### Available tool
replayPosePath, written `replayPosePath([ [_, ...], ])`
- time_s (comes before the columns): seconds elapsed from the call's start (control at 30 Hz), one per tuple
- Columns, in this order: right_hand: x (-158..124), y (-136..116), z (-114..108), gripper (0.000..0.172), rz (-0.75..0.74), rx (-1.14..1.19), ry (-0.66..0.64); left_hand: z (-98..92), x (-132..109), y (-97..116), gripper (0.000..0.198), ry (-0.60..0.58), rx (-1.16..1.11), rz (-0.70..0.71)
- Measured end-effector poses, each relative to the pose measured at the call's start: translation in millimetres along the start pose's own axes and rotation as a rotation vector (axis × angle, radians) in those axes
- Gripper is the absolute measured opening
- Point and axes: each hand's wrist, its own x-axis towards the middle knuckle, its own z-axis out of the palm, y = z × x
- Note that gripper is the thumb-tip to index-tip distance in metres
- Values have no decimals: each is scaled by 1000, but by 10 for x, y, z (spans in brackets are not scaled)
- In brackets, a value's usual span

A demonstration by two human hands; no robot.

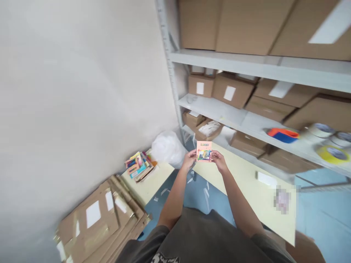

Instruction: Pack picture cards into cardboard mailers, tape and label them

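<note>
**A:** Where is the packet right now?

**B:** You hold the small pink packet [204, 151] up in front of you, printed face toward you. It is above the blue floor [197, 197], in the gap between the left worktop [148, 186] and the right worktop [246, 179]. Your left hand [188, 159] pinches its left edge and your right hand [218, 160] its right edge, fingertips closed on it.

**A:** How would it handle?

**B:** Light and thin, I'd judge, flat like a card. It looks stiff enough to stay flat between your hands, but it would likely crease if you squeezed across the middle. Whether it has a slick wrapper I cannot tell; if so, it may slip. The side edges, where you have it, seem the best place to take hold.

**A:** What lies around you?

**B:** A stack of similar colourful packets [138, 166] lies on the left worktop, with a white plastic bag [168, 148] just beyond. Tape rolls [333, 153] sit on the shelf [246, 120], far right.
</note>
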Motion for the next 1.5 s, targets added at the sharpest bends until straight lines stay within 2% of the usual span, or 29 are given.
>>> replayPosePath([
  [0.13, -350, -204, -987, 44, -31, 66, 145, 993, 134, -263, 61, -131, 72, -67],
  [0.27, -668, -363, -1748, 41, -40, 115, 295, 1858, 238, -471, 65, -264, 115, -131],
  [0.37, -823, -413, -2105, 43, -44, 167, 392, 2304, 317, -585, 67, -325, 157, -183],
  [0.43, -873, -411, -2228, 44, -44, 195, 426, 2472, 385, -632, 67, -354, 189, -204],
  [0.53, -868, -392, -2257, 46, -42, 216, 455, 2578, 495, -637, 63, -355, 290, -179],
  [0.63, -784, -404, -2124, 46, -80, 172, 497, 2622, 554, -568, 51, -288, 419, -4],
  [0.67, -743, -416, -2051, 45, -109, 136, 502, 2638, 556, -536, 46, -301, 436, 53],
  [0.73, -651, -446, -1879, 43, -176, 37, 492, 2665, 546, -467, 43, -411, 412, 101],
  [0.8, -562, -476, -1708, 41, -225, -72, 466, 2663, 551, -393, 50, -534, 350, 80],
  [0.9, -458, -514, -1544, 36, -252, -174, 446, 2559, 660, -268, 57, -587, 252, 36],
  [0.97, -410, -540, -1517, 35, -238, -191, 522, 2445, 794, -184, 57, -583, 201, 20],
  [1.07, -352, -583, -1548, 39, -159, -155, 736, 2291, 997, -100, 60, -582, 103, -37],
  [1.1, -334, -597, -1560, 42, -134, -114, 753, 2257, 1051, -90, 63, -590, 66, -74],
  [1.23, -290, -656, -1563, 46, -100, 112, 583, 2207, 1182, -117, 70, -644, 19, -182],
  [1.3, -297, -699, -1545, 45, -103, 155, 555, 2215, 1209, -132, 65, -572, 68, -135],
  [1.4, -323, -785, -1499, 44, -154, 123, 569, 2262, 1189, -108, 52, -431, 193, 24],
  [1.43, -328, -814, -1476, 44, -184, 94, 560, 2291, 1160, -88, 50, -448, 219, 56],
  [1.5, -323, -856, -1419, 42, -242, 4, 506, 2364, 1078, -41, 53, -584, 221, 60],
])
